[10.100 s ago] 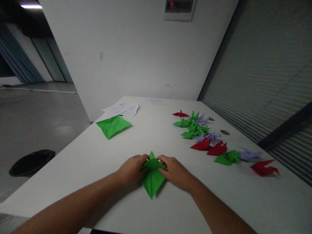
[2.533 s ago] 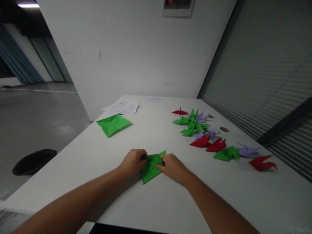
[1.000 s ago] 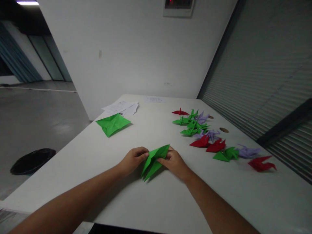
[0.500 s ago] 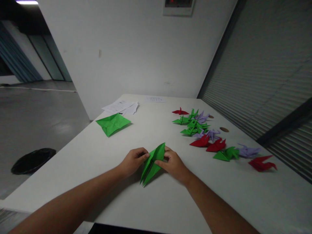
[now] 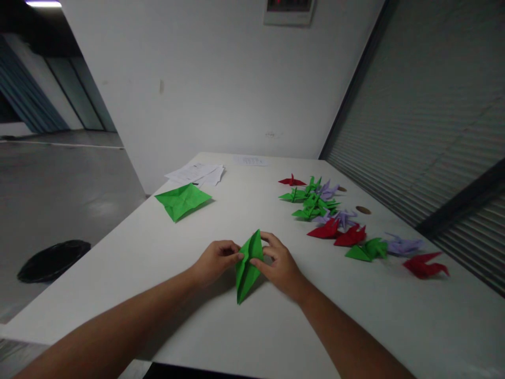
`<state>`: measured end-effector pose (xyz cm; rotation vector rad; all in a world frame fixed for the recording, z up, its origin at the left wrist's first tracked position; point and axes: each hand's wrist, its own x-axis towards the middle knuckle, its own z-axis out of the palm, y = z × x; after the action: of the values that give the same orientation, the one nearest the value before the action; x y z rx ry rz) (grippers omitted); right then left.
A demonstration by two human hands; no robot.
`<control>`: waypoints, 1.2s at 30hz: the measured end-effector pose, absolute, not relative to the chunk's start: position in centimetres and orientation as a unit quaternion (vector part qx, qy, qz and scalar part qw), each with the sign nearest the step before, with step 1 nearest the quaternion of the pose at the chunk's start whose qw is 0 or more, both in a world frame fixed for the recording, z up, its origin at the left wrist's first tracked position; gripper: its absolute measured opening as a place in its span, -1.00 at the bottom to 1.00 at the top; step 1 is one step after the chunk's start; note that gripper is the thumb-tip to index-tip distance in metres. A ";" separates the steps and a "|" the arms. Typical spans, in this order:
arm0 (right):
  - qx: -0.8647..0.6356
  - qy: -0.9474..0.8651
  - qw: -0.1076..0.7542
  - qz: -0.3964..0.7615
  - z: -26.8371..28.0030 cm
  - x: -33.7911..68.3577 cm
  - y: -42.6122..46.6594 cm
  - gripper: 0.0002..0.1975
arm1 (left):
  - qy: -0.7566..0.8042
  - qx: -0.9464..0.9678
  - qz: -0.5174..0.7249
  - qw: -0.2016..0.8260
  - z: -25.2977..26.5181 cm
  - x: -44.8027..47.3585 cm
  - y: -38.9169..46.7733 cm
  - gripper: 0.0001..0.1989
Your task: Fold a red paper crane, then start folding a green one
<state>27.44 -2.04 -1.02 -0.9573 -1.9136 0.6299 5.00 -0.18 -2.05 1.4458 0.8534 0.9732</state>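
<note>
A piece of green origami paper (image 5: 248, 271), folded into a long diamond with a slit down its middle, is held just above the white table (image 5: 177, 310). My left hand (image 5: 216, 261) pinches its left edge between thumb and fingers. On the other side, my right hand (image 5: 279, 265) grips the right edge, its thumb on the near face and its fingers partly hidden behind the paper. The lower tip of the diamond points toward me.
Several folded paper cranes in green, purple and red (image 5: 349, 238) lie along the table's right side. A creased green sheet (image 5: 183, 200) rests at the left, near white printed papers (image 5: 197, 172). A black-lined bin (image 5: 53, 261) stands on the floor at left.
The green paper has turned more upright, and its two lower points now lie together as one tip. Both hands keep hold of it and have barely moved.
</note>
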 end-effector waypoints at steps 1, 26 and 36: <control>-0.389 -0.768 0.444 0.248 -1.0 27.4 -2.1 -0.94 | 0.372 0.611 0.411 0.565 -2.1 5.0 -0.2 -0.59; -0.479 -0.560 0.482 0.474 -2.0 25.5 -2.0 -0.33 | 0.376 0.606 0.417 0.563 -2.2 5.5 -0.8 -0.62; -0.482 -0.565 0.486 0.460 -1.6 25.3 -2.1 -0.39 | 0.399 0.634 0.319 0.581 -2.4 5.4 -1.0 -0.48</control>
<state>25.33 -2.14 -1.62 -1.1741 -1.3757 1.1204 5.42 -1.03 -2.44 1.4808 0.9328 0.7456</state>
